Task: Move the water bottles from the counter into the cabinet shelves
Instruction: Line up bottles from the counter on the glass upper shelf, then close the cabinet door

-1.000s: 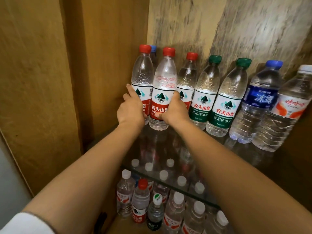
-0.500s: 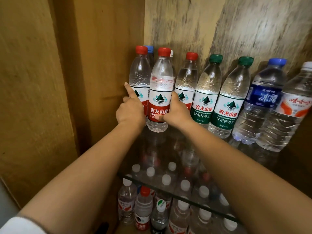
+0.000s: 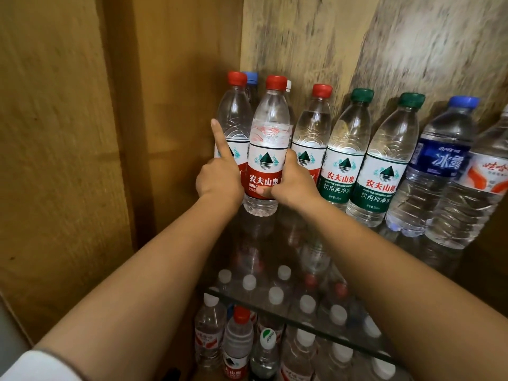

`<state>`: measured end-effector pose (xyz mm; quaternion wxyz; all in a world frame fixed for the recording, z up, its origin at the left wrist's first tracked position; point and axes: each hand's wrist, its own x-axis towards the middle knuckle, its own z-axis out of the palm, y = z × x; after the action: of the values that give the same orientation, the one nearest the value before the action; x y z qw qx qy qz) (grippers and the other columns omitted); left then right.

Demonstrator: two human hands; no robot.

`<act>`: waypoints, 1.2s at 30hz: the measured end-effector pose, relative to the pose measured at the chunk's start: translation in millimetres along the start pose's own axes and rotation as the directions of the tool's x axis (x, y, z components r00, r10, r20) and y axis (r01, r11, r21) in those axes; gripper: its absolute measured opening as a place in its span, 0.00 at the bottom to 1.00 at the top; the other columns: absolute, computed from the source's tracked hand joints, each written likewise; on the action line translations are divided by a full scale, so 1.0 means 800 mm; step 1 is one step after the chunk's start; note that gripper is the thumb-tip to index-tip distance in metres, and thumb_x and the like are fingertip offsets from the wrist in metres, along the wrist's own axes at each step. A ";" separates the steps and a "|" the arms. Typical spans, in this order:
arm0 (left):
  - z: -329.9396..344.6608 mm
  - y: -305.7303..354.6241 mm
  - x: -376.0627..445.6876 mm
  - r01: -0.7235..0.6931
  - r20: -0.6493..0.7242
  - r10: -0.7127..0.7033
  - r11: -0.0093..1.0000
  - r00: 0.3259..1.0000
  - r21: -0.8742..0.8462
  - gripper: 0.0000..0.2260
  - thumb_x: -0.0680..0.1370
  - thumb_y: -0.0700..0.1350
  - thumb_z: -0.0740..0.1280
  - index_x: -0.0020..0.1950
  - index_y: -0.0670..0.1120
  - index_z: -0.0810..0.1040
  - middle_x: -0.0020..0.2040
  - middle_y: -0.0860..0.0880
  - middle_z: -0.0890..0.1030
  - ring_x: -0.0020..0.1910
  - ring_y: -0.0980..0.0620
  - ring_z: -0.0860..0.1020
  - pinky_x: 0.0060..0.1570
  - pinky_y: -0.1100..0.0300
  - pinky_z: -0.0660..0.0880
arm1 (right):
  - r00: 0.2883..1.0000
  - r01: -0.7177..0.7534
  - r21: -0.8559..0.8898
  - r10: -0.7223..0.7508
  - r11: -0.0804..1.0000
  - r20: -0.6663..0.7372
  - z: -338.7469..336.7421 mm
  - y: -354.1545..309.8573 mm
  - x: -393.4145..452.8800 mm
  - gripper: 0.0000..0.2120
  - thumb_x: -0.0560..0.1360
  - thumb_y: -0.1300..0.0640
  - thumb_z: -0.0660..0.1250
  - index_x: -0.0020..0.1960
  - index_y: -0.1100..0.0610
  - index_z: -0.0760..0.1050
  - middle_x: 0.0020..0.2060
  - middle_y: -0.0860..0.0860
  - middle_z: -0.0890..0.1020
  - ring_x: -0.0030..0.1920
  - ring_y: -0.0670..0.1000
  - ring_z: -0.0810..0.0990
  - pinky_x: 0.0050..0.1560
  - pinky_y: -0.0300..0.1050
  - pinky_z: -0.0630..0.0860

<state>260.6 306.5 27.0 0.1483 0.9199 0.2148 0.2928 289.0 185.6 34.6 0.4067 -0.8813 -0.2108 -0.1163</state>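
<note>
Clear plastic red-capped, red-labelled water bottle [image 3: 265, 149] on the upper glass cabinet shelf [image 3: 299, 317], gripped low between left hand [image 3: 218, 180], forefinger raised, and right hand [image 3: 291, 182], thumb across label, green-capped bottles [image 3: 365, 160] alongside

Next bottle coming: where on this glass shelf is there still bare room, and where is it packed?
Bare glass shelf lies in front of the row, between the bottles and the front edge, right of the right hand. The back is crowded from the red-capped bottles to the blue-labelled bottle. The lower shelf looks packed.
</note>
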 end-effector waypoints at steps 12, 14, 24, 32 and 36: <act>-0.035 -0.009 -0.054 0.084 0.324 -0.007 0.971 0.946 -0.225 0.46 0.75 0.50 0.68 0.74 0.49 0.32 0.68 0.38 0.64 0.65 0.38 0.69 0.62 0.46 0.67 | 0.969 -0.243 0.144 0.235 0.959 0.072 0.019 -0.021 -0.029 0.45 0.66 0.62 0.75 0.74 0.57 0.50 0.69 0.58 0.66 0.69 0.58 0.66 0.70 0.54 0.63; -0.056 -0.016 -0.077 0.062 0.307 0.014 0.970 0.951 -0.237 0.38 0.76 0.51 0.67 0.76 0.47 0.45 0.67 0.39 0.67 0.65 0.39 0.69 0.62 0.47 0.67 | 0.971 -0.230 0.114 0.220 0.966 0.096 0.015 -0.030 -0.049 0.45 0.67 0.59 0.74 0.74 0.57 0.49 0.70 0.58 0.64 0.69 0.58 0.66 0.70 0.54 0.63; -0.153 -0.079 -0.326 -0.124 0.170 0.279 0.788 0.945 -0.604 0.09 0.76 0.43 0.67 0.54 0.53 0.79 0.40 0.53 0.82 0.36 0.58 0.79 0.38 0.66 0.74 | 0.980 0.183 0.062 -0.187 0.981 0.071 -0.050 -0.054 -0.296 0.08 0.72 0.61 0.68 0.46 0.48 0.77 0.31 0.44 0.76 0.32 0.40 0.74 0.34 0.29 0.69; -0.194 -0.125 -0.537 0.037 0.161 0.067 0.820 0.985 -0.571 0.08 0.76 0.42 0.67 0.48 0.56 0.80 0.34 0.57 0.81 0.35 0.65 0.77 0.36 0.77 0.68 | 0.945 0.151 0.187 -0.197 0.971 0.260 -0.054 -0.048 -0.493 0.11 0.73 0.62 0.68 0.41 0.45 0.78 0.30 0.44 0.76 0.30 0.40 0.73 0.35 0.36 0.71; -0.248 -0.158 -0.598 -0.051 -0.156 -0.014 0.912 0.988 -0.408 0.10 0.77 0.43 0.65 0.55 0.54 0.78 0.41 0.61 0.79 0.39 0.62 0.76 0.40 0.68 0.72 | 0.906 0.141 0.276 -0.236 0.951 0.350 -0.035 -0.059 -0.550 0.12 0.73 0.60 0.68 0.43 0.41 0.76 0.35 0.43 0.78 0.34 0.37 0.74 0.37 0.33 0.70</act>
<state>-249.8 214.5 -95.2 0.3182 0.8446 0.1504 0.4033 -123.1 69.2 -81.6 0.4502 -0.8055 -0.3828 0.0438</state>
